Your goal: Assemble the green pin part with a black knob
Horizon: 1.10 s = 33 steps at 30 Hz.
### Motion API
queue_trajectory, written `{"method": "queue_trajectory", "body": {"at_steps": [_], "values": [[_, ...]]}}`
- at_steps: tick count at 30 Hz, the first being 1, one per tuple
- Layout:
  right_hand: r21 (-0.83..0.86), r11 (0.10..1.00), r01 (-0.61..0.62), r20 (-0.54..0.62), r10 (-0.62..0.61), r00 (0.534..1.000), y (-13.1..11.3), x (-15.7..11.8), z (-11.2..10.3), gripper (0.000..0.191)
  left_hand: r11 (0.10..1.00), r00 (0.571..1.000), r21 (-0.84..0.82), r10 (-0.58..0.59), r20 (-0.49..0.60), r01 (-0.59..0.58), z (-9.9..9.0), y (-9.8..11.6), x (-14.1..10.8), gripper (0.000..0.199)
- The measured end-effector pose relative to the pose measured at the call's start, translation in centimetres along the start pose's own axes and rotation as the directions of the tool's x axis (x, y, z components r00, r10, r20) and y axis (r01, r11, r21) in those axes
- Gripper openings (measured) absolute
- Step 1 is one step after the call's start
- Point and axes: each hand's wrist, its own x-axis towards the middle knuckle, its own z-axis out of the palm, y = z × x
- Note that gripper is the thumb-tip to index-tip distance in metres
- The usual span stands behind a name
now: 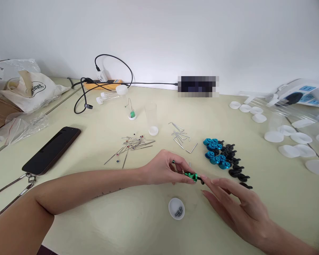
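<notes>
My left hand (166, 168) is closed around a small green metal fitting (192, 176) with a thin rod running back under the fingers. From the fitting's right end sticks a black wing-shaped screw (201, 179). My right hand (236, 209) reaches to that screw with its forefinger tip at it; the thumb stays apart below, the fingers stretched out. Just below the hands stands a small white cap (170, 211) holding tiny grey metal screws (179, 212). To the right lie several blue metal fittings (215, 160) and black wing screws (235, 171).
Thin metal rods with coloured ends (133, 143) and L-shaped hex keys (179, 134) lie behind my hands. A clear tube (151, 113) and a green piece on a white cap (132, 115) stand farther back. White caps (289, 150) spread right; a phone (52, 150) lies left.
</notes>
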Motion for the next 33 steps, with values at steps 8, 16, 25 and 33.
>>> {"method": "queue_trajectory", "body": {"at_steps": [8, 16, 25, 33], "values": [[-0.015, 0.998, 0.065, -0.067, -0.066, 0.996, -0.4, 1.4, -0.4, 0.038, 1.000, 1.000, -0.005, 0.001, 0.000, -0.001, 0.0, -0.2, 0.1, 0.047], [-0.035, 0.998, 0.058, -0.043, -0.060, 0.997, -0.5, 1.6, -0.7, 0.033, 1.000, 1.000, -0.013, 0.011, 0.001, -0.011, 0.0, -0.1, 0.1, 0.045], [0.022, 0.993, 0.116, -0.124, -0.112, 0.986, -0.8, 2.2, -0.8, 0.043, 1.000, 1.000, 0.008, 0.012, 0.003, -0.012, 0.0, -0.1, 0.1, 0.046], [0.028, 0.991, 0.128, -0.118, -0.124, 0.985, -0.8, 2.4, -0.9, 0.040, 1.000, 1.000, 0.010, 0.016, 0.009, -0.016, -0.1, -0.2, 0.1, 0.046]]}}
